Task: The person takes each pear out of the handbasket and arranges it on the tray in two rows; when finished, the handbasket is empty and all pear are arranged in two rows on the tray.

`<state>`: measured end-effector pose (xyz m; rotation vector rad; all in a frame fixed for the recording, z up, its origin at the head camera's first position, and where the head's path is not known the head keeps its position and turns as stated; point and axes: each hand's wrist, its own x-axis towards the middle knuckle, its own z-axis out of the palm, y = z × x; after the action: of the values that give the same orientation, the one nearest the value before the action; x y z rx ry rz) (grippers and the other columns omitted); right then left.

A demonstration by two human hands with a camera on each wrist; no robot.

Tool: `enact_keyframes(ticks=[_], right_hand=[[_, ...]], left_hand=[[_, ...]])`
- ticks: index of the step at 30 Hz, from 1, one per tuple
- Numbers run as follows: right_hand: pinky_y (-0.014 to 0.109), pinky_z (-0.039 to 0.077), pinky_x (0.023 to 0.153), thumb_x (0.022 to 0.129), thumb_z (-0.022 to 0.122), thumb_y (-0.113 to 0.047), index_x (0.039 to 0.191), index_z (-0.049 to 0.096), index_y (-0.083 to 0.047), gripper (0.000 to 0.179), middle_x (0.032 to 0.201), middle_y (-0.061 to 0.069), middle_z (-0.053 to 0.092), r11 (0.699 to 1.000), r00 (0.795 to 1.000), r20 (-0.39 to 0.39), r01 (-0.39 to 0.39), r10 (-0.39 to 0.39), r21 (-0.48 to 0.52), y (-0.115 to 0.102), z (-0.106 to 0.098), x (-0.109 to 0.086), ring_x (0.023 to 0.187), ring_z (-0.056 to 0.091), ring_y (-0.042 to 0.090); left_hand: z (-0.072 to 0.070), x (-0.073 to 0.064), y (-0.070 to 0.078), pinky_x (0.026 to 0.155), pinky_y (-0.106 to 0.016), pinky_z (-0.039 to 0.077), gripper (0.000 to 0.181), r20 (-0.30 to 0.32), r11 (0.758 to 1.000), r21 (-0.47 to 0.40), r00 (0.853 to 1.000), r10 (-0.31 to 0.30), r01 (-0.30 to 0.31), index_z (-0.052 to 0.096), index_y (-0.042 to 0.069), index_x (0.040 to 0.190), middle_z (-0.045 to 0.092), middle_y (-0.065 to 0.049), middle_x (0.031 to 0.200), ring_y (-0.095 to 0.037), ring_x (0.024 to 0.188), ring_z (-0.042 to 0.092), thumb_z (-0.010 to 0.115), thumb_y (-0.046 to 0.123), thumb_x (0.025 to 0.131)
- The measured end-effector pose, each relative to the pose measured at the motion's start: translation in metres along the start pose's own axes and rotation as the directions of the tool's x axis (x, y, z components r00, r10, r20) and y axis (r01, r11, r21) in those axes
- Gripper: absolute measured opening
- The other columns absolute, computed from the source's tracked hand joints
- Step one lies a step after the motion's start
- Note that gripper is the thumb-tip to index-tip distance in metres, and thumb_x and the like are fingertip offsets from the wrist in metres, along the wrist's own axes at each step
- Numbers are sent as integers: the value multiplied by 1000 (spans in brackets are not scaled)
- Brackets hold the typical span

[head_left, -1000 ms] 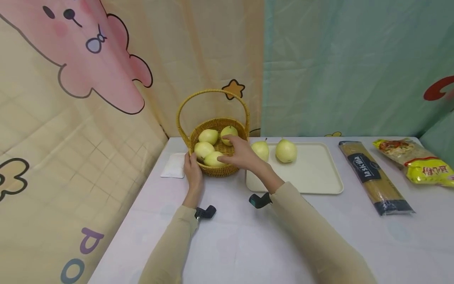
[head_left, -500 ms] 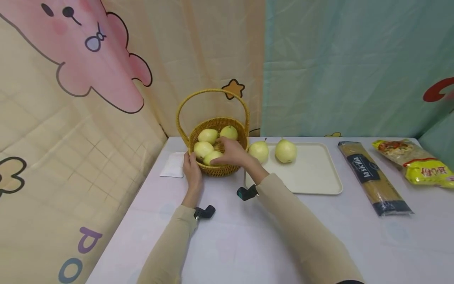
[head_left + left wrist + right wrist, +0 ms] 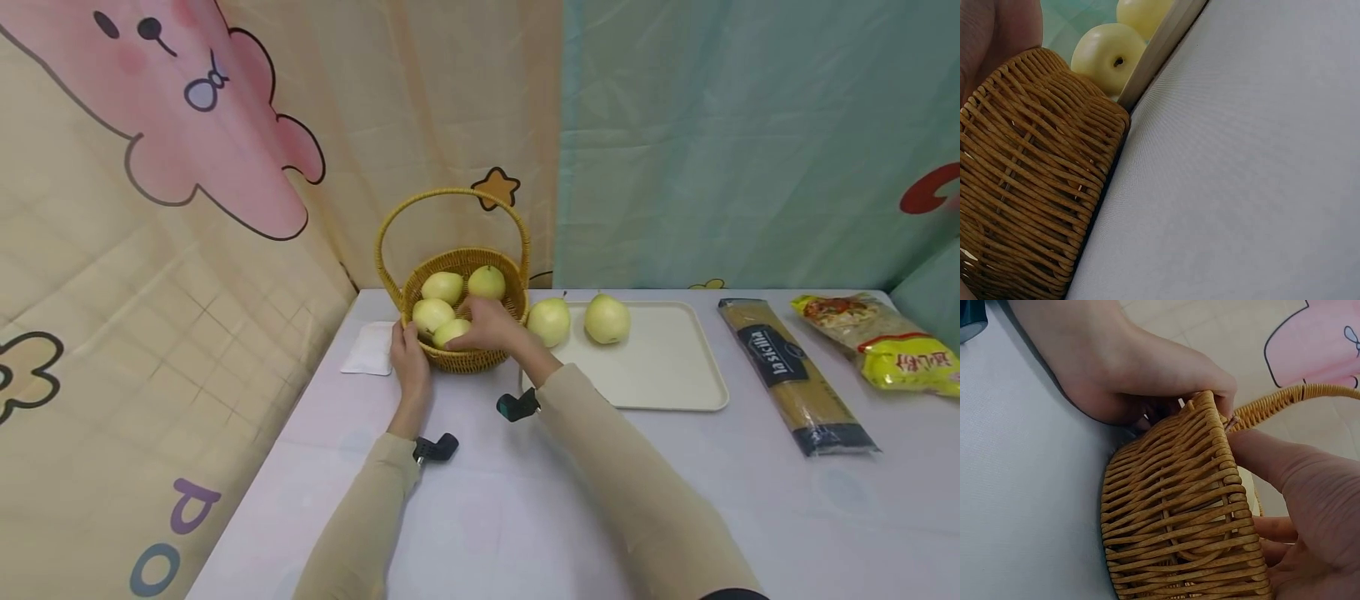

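Note:
My left hand (image 3: 409, 362) grips the left side of a yellow-brown wicker basket (image 3: 468, 362), its thumb over the rim. The basket stands on the table with its tall handle upright. Several pale yellow-green pears lie inside, among them one at the back right (image 3: 486, 282) and one at the left (image 3: 432, 317). Reaching in over the right front rim, my right hand (image 3: 497, 327) holds the front pear (image 3: 448, 332), with the thumb across its near side. Its fingertips are partly hidden. In the right wrist view, the basket wall (image 3: 1179, 512) covers most of that pear.
Right of the basket lies a cream tray (image 3: 667, 367) with two pears (image 3: 607, 318) near its left end. Farther right are a pack of spaghetti (image 3: 795, 375) and a yellow-labelled noodle bag (image 3: 885, 342). A white packet (image 3: 368, 349) sits left of the basket. Printed curtains stand behind.
My right hand has moved left and down into the basket, from above the pears to the front pear. The left hand and the basket have stayed in place.

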<state>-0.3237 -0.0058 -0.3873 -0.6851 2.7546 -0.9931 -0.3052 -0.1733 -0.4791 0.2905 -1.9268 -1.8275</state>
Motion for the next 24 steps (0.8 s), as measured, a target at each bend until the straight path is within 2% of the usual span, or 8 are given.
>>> enact_keyframes(ticks=[2, 4, 6, 9, 13, 19, 22, 24], right_hand=[[37, 53, 98, 83, 88, -38, 125, 70, 3, 61, 120, 12, 73, 1000, 1000, -3, 18, -18, -10, 1, 0, 1, 114, 65, 28], [32, 52, 84, 83, 88, -38, 105, 74, -2, 45, 97, 5, 70, 999, 999, -4, 33, -33, -16, 1, 1, 2, 94, 63, 21], [27, 44, 71, 84, 88, -38, 85, 68, -7, 37, 77, -2, 58, 999, 999, -6, 46, -46, -16, 2, 1, 1, 76, 52, 15], [25, 34, 63, 84, 87, -38, 69, 53, -14, 44, 65, -6, 41, 998, 998, -11, 58, -58, -11, 2, 1, 0, 65, 39, 12], [26, 32, 67, 84, 87, -38, 64, 49, -17, 48, 62, -8, 39, 998, 997, -43, 69, -69, -10, 3, 2, -2, 66, 37, 12], [28, 34, 68, 82, 87, -40, 63, 50, -16, 48, 60, -7, 40, 998, 993, -101, 59, -60, -11, 3, 6, -3, 70, 41, 16], [31, 37, 73, 81, 86, -43, 68, 59, -13, 42, 64, -5, 48, 999, 990, -133, 37, -37, -5, 3, 6, -5, 78, 47, 19], [33, 41, 79, 81, 86, -45, 79, 69, -11, 37, 72, -3, 59, 1000, 987, -159, 26, -26, -3, 2, 5, -6, 87, 52, 21]], left_hand=[[0, 0, 0, 119, -42, 39, 47, 0, 1000, -5, 1000, 0, 0, 57, 6, 145, 60, -12, 148, -23, 137, 53, 41, 33, 109], [-1, 0, 0, 119, -42, 39, 48, -2, 1000, -10, 1000, 0, 0, 57, 6, 145, 60, -12, 148, -23, 137, 53, 41, 33, 109], [-1, 0, 0, 119, -42, 39, 48, 0, 1000, -11, 1000, -3, 3, 56, 7, 146, 60, -11, 149, -23, 137, 52, 41, 33, 109], [-1, 0, 0, 119, -42, 38, 48, 2, 1000, -9, 1000, -6, 6, 57, 7, 146, 60, -11, 149, -23, 137, 52, 41, 34, 109], [0, 0, 1, 118, -42, 39, 48, -2, 1000, -13, 1000, -2, 2, 57, 7, 145, 61, -11, 147, -22, 136, 53, 41, 34, 109], [-1, -1, 0, 117, -42, 40, 48, -13, 1000, -9, 1000, -1, 1, 57, 6, 145, 61, -12, 147, -23, 135, 54, 41, 33, 109], [0, -1, 0, 117, -42, 41, 48, -16, 1000, 1, 1000, -1, 1, 58, 7, 144, 61, -12, 147, -23, 134, 54, 41, 34, 108], [0, -1, 1, 117, -42, 41, 48, -16, 1000, 6, 1000, 2, -2, 58, 7, 144, 62, -12, 146, -23, 134, 55, 41, 34, 108]])
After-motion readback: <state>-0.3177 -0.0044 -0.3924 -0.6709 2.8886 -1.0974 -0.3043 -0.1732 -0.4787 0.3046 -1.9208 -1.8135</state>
